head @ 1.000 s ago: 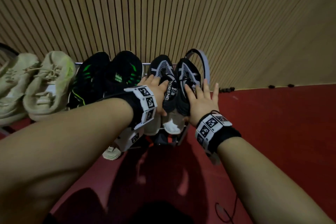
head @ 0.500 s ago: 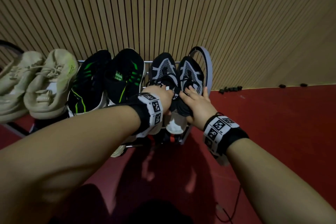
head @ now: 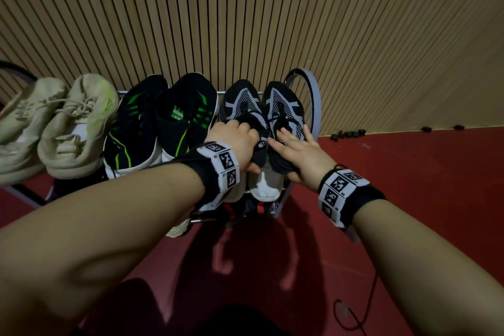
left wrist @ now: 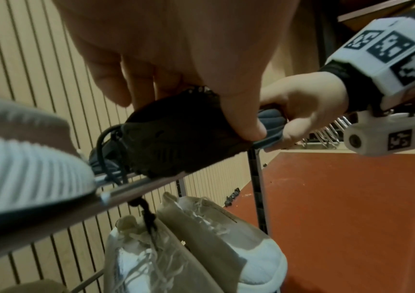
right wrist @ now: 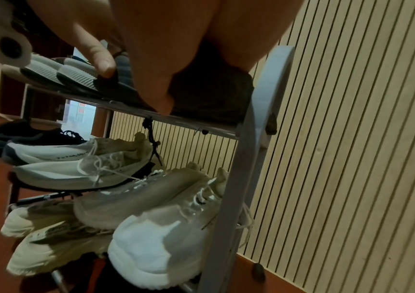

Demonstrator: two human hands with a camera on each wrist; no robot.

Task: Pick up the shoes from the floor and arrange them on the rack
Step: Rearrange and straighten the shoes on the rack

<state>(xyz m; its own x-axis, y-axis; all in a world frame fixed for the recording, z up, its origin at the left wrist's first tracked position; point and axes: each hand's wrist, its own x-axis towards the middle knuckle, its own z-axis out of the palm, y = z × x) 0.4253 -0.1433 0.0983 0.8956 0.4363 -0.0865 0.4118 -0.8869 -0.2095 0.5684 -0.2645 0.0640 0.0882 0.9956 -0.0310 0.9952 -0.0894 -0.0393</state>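
A pair of black-and-grey shoes sits toes to the wall at the right end of the rack's top shelf. My left hand [head: 237,142] grips the heel of the left shoe [head: 241,101], fingers tucked into the collar and thumb [left wrist: 241,126] outside on the dark heel [left wrist: 176,142]. My right hand [head: 297,150] holds the right shoe [head: 283,106], fingers laid over the top and thumb [right wrist: 156,95] down the heel [right wrist: 214,95]. Both heels rest at the rack's front rail [left wrist: 131,188].
A black-and-green pair [head: 163,123] and a cream pair [head: 54,123] fill the top shelf to the left. Pale shoes [right wrist: 151,198] crowd the lower shelves. The rack's grey side loop [head: 313,106] stands right of my right hand. A slatted wall lies behind, red floor [head: 409,199] to the right.
My left hand's fingers, straight over the shoe a second ago, have curled into its collar. My right hand has slid lower onto the right shoe's heel.
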